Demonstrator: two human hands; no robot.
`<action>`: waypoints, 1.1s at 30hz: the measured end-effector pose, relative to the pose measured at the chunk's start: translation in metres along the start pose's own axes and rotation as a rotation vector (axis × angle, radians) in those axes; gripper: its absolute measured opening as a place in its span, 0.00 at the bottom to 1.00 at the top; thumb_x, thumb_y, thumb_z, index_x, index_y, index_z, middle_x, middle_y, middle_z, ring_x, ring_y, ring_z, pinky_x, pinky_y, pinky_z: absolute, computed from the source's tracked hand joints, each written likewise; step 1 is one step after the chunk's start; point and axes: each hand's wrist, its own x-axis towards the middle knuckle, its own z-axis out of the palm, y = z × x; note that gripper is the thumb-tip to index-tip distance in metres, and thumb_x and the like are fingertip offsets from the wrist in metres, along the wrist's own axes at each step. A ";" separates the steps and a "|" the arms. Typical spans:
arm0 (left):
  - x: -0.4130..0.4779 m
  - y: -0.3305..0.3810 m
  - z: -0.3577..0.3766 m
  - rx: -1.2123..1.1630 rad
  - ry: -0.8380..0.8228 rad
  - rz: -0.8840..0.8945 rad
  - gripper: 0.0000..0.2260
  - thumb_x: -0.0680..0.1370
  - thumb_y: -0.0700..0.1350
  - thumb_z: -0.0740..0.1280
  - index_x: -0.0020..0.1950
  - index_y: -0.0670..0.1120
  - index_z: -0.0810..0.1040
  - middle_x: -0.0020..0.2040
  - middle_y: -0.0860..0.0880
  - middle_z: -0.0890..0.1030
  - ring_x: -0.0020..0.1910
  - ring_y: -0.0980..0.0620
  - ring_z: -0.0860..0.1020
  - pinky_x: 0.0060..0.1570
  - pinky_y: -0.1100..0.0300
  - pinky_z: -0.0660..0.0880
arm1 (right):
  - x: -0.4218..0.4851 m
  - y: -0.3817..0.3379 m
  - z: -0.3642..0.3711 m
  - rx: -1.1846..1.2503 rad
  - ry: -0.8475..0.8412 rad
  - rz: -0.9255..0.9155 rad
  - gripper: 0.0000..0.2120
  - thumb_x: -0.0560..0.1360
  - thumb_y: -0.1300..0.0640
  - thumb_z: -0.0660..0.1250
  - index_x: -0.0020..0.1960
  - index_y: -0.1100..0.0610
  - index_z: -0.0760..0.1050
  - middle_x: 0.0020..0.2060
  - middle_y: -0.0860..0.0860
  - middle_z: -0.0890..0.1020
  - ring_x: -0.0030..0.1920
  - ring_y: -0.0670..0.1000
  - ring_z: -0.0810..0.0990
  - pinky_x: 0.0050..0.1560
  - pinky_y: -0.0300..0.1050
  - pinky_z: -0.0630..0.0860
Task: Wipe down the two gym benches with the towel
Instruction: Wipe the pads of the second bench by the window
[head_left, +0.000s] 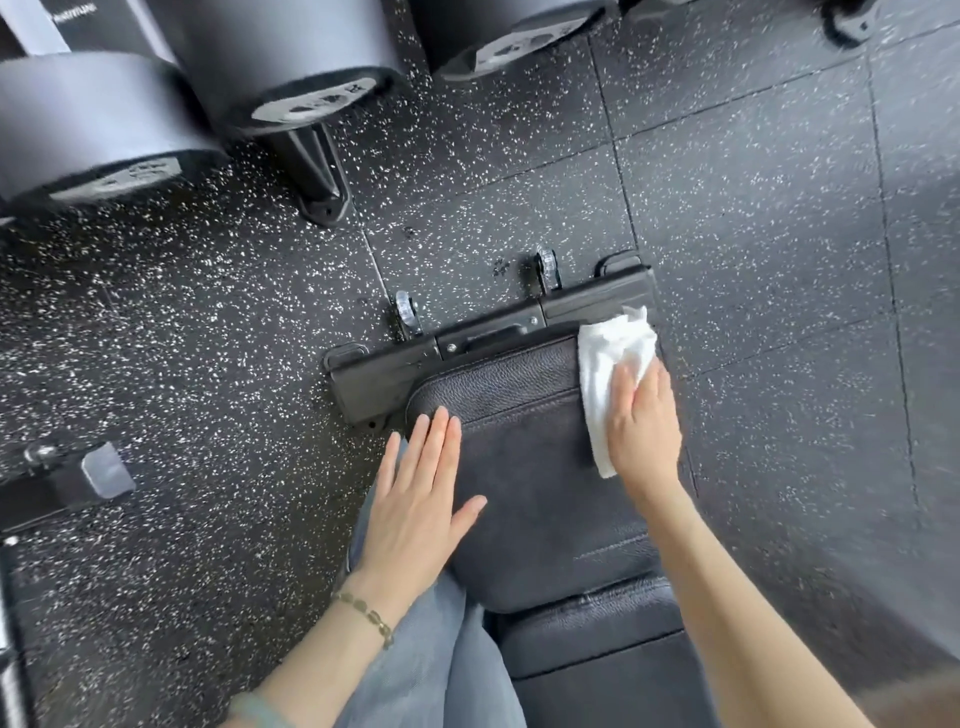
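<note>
A black padded gym bench (524, 478) runs from the bottom of the head view up to its far end. My right hand (644, 431) presses a white towel (605, 374) flat against the bench's far right edge, fingers straight. My left hand (421, 499) rests flat on the left side of the pad, fingers straight and holding nothing. A bead bracelet sits on my left wrist. My grey trouser leg (431, 660) lies along the bench's left side.
The bench's black metal foot (395, 374) with two clear wheels (408, 312) sits on speckled black rubber floor (753, 234). Big black dumbbells (104, 119) on a rack with a foot (317, 176) fill the top left. Another black frame part (67, 478) lies at left.
</note>
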 end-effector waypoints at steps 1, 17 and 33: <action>0.000 0.000 0.001 0.005 0.002 -0.001 0.34 0.78 0.61 0.51 0.77 0.40 0.52 0.77 0.43 0.53 0.76 0.47 0.51 0.72 0.45 0.52 | -0.015 0.006 0.002 -0.029 0.025 0.000 0.31 0.79 0.43 0.45 0.73 0.63 0.60 0.68 0.61 0.69 0.65 0.60 0.69 0.60 0.53 0.68; -0.017 -0.024 0.001 0.094 0.121 -0.006 0.33 0.78 0.51 0.60 0.77 0.40 0.49 0.78 0.44 0.49 0.76 0.49 0.49 0.74 0.50 0.44 | -0.080 -0.033 0.065 -0.391 0.056 -0.518 0.26 0.79 0.47 0.56 0.76 0.51 0.57 0.75 0.57 0.57 0.75 0.62 0.53 0.70 0.68 0.49; -0.024 -0.027 0.002 0.105 0.076 0.033 0.33 0.79 0.52 0.60 0.77 0.42 0.49 0.78 0.46 0.50 0.76 0.49 0.49 0.74 0.46 0.49 | -0.058 -0.031 0.048 -0.442 0.074 -0.512 0.29 0.80 0.39 0.43 0.75 0.50 0.60 0.74 0.59 0.60 0.74 0.63 0.56 0.70 0.69 0.46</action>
